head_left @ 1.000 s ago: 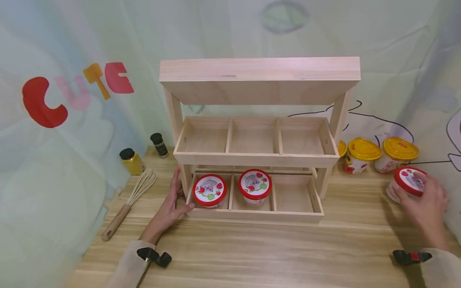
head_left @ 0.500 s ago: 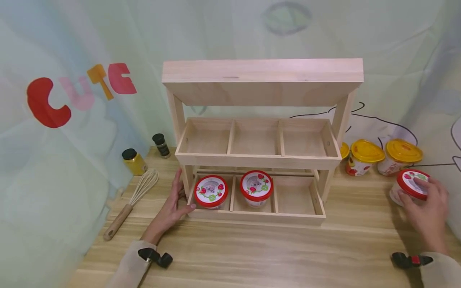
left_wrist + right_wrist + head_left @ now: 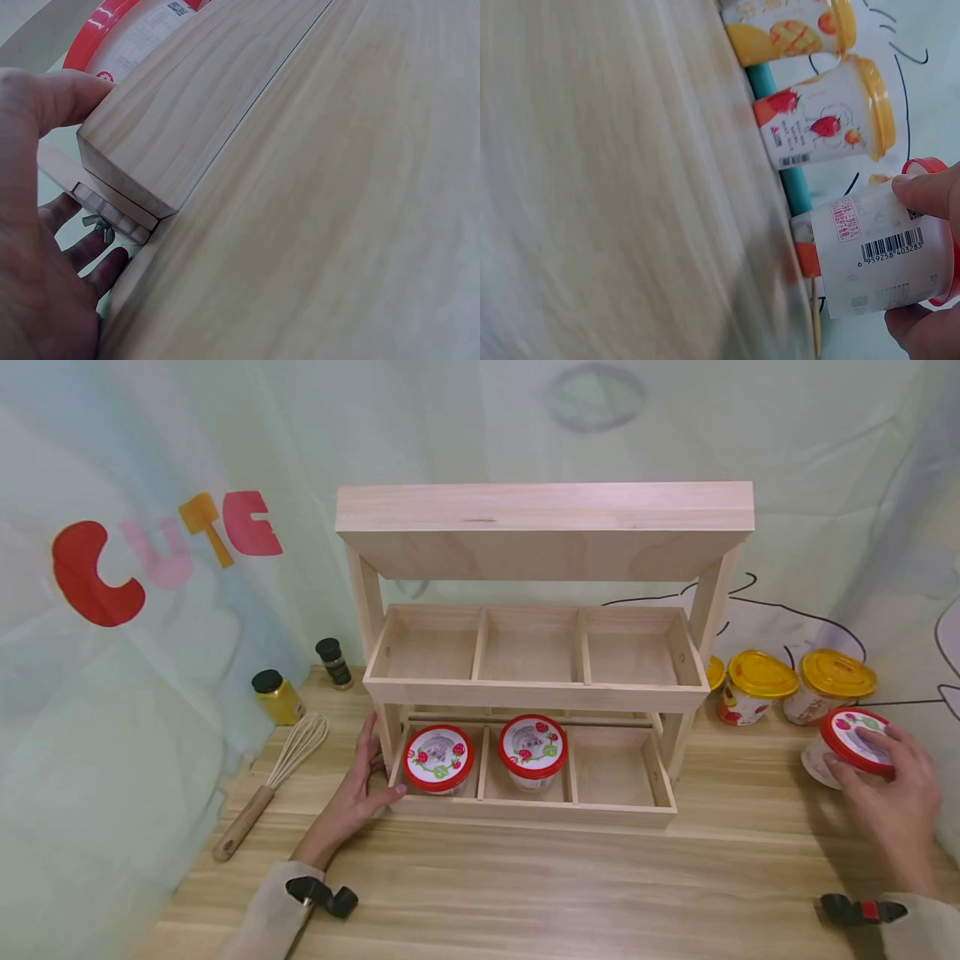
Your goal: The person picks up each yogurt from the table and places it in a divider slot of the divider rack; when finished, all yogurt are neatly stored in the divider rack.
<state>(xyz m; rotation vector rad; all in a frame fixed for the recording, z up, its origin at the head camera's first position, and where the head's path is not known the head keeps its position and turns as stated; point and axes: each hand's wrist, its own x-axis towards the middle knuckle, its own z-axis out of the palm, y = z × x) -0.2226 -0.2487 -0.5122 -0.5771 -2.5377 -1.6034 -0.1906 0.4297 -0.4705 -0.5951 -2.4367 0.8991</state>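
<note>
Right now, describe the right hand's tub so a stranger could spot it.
Find the wooden shelf, then look right to the right hand. It grips the tub, near yellow-lidded cups. Its lid is red, and unlike the two red-lidded tubs in the shelf, it's in hand.

Soft, muted light with diffuse shadows

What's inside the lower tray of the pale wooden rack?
Inside the pale wooden lower tray: a round white, red-rimmed tub at left, a matching tub in the middle, and bare floor at right. The tubs' contents and the floor beneath them are covered.
</note>
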